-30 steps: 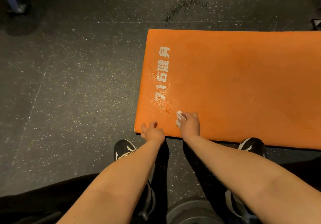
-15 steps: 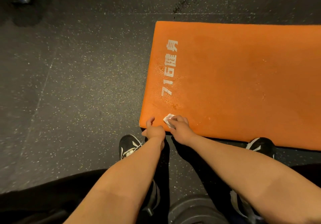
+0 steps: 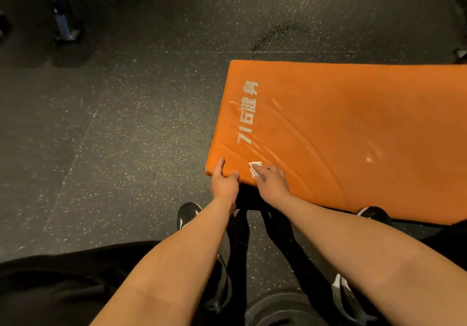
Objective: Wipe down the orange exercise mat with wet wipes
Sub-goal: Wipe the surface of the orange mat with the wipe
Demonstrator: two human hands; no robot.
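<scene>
- Mat first: your orange exercise mat (image 3: 353, 123) lies on the dark speckled floor (image 3: 126, 123), with white lettering near its left end.
- Your left hand (image 3: 223, 182) grips the mat's near left corner, fingers curled at the edge.
- Your right hand (image 3: 273, 181), just beside the left but apart from it, presses a white wet wipe (image 3: 255, 168) onto the mat with fingers laid over it.
- One corner of the wipe pokes out past your fingertips.

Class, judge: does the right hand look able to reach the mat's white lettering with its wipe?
Probably yes: the right hand presses the wipe on the orange mat, and only bare mat lies between it and the white lettering.
</scene>
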